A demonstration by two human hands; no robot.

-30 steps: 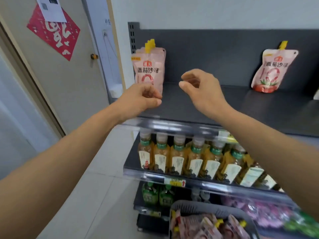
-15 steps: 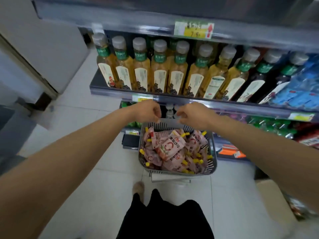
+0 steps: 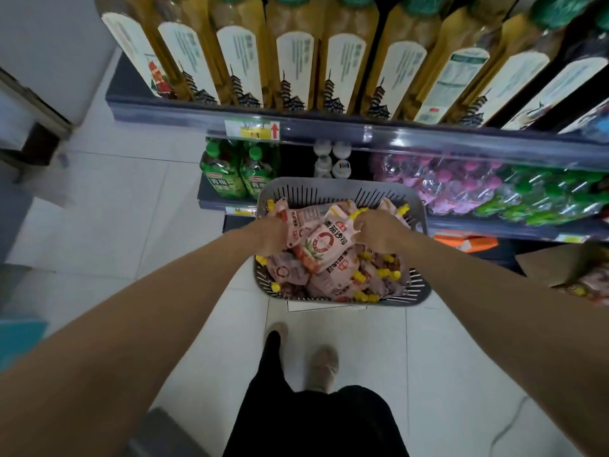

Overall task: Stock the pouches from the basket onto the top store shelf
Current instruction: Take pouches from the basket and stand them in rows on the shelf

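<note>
Currently we reach into the grey basket (image 3: 329,188) of pouches (image 3: 336,282): right hand (image 3: 379,230) fingers pinch the top pouch (image 3: 324,247) beside its yellow cap; left hand (image 3: 272,235) fingers curl among the pouches, grip cannot be told.

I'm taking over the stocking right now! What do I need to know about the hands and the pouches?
Basket: stands in front of the lower shelves, heaped with pouches.
Left hand: down among the pouches at the left side; fingers hidden, grip unclear.
Right hand: grips the top pouch near its yellow cap.
Done: top shelf is out of view, so I cannot tell.
Left: lift this pouch up to the top shelf, then the rest.
</note>
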